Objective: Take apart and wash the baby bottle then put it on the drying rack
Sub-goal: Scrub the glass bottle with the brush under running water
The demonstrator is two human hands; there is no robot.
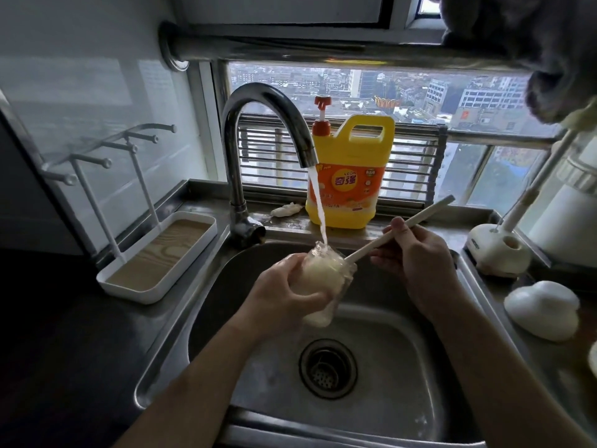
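Holding the clear, foam-filled baby bottle body (324, 279) over the stainless steel sink (403, 367), your left hand (284, 295) wraps closed around its side, with the open mouth tilted up toward the right. Your right hand (416, 253) is clenched on the long cream handle of the bottle brush (416, 221), whose head sits inside the bottle among the suds. Water (318, 205) runs from the curved chrome tap (258, 124) and lands on the bottle's rim. On the counter to the left stands the white drying rack with pegs and a wood-grain tray (155, 253). A yellow detergent jug with a red pump (349, 169) stands on the sill behind the tap. Right of the sink lies a white rounded cap (542, 308), just beside a cream brush stand (500, 250).
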